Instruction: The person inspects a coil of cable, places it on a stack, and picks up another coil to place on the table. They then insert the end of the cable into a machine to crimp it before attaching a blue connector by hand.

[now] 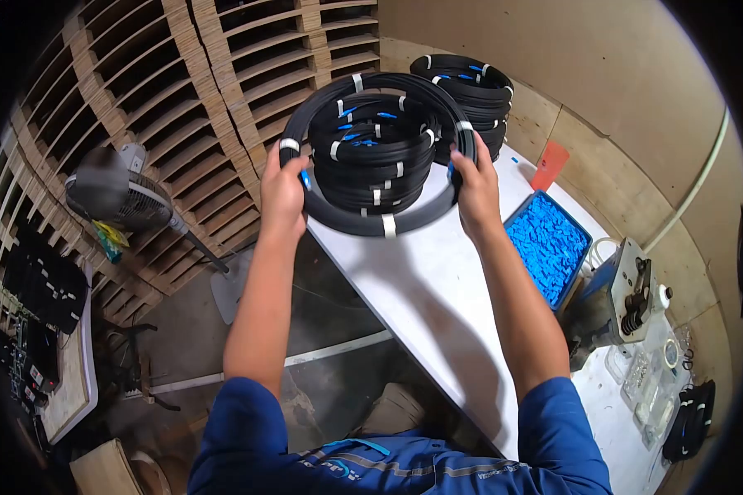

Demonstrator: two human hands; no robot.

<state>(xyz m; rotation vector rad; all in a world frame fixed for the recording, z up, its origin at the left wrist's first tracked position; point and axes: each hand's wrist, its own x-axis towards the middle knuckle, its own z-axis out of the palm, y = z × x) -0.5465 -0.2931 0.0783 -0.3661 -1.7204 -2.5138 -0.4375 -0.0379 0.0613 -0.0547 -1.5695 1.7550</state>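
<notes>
A black cable coil (347,221) with white tape bands is held up between my two hands. My left hand (283,194) grips its left side, beside a blue connector (305,180). On the right side, my right hand (477,188) is closed round the coil, with another blue connector next to the fingers. Behind and partly seen through the ring stands a stack of similar black coils (371,177) on the white table (437,285). A second stack of coils (479,99) is farther back, against the wall.
A tray of small blue parts (547,247) lies right of my right forearm, near a red piece (551,165). A metal machine (615,297) stands at the right. To the left are a fan (124,194), stacked pallets (153,82) and another table (78,388).
</notes>
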